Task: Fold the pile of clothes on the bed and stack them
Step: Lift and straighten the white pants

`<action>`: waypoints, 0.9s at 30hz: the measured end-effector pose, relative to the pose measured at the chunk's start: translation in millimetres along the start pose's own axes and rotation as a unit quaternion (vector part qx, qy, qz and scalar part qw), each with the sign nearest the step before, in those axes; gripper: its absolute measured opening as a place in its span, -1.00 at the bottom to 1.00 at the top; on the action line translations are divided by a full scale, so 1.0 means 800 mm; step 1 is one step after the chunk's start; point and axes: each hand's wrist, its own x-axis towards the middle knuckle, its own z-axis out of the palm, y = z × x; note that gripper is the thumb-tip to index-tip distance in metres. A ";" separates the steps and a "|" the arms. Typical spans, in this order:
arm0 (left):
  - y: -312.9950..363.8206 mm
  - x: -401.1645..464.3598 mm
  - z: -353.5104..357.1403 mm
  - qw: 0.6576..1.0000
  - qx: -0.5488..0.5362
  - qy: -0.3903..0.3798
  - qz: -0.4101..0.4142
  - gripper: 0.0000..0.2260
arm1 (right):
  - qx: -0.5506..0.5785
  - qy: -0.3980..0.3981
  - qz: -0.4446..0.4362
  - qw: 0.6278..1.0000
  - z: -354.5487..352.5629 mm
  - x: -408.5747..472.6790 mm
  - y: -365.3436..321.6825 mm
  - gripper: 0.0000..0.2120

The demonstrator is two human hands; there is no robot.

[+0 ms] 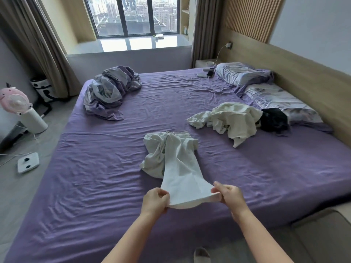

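A white garment (176, 162) lies crumpled in the middle of the purple bed (95, 168), with one end stretched toward me. My left hand (154, 201) pinches the left corner of that end, and my right hand (228, 194) pinches the right corner, lifting the hem a little off the sheet. Further right lies a pile of white clothes (228, 118), with a black garment (273, 120) beside it against the pillows.
A bunched lilac duvet (112, 92) sits at the far left of the bed. Two pillows (266, 88) line the headboard, with a phone and charger (206, 74) near them. A pink fan (17, 105) and white scale (28, 162) stand on the floor left.
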 end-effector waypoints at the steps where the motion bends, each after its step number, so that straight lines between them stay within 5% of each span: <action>1: -0.004 -0.001 0.002 1.000 -0.007 -0.017 -0.012 -0.86 | -0.018 -0.007 0.004 1.000 0.002 0.002 0.007 -0.88; 5: -0.023 0.007 0.012 0.996 -0.004 -0.075 -0.054 -0.57 | -0.039 -0.040 0.063 0.996 0.005 0.005 0.023 -0.63; 11: -0.014 0.023 0.032 0.983 0.006 -0.169 -0.070 -0.69 | -0.023 -0.068 0.040 0.997 0.006 0.025 0.014 -0.76; 17: 0.010 0.072 0.053 0.970 -0.181 -0.109 -0.120 -0.83 | 0.058 0.039 0.054 0.996 -0.003 0.088 0.008 -0.93; 21: 0.018 0.114 0.082 0.971 -0.158 -0.151 -0.097 -0.84 | 0.193 0.167 0.097 0.962 -0.020 0.140 0.008 -0.87; 25: 0.034 0.154 0.122 0.968 -0.146 -0.185 -0.087 -0.50 | 0.217 0.162 0.055 0.961 -0.024 0.194 -0.007 -0.93; 27: 0.039 0.179 0.137 0.964 -0.167 -0.187 -0.087 -0.37 | 0.175 0.103 0.016 0.979 -0.018 0.220 -0.015 -0.76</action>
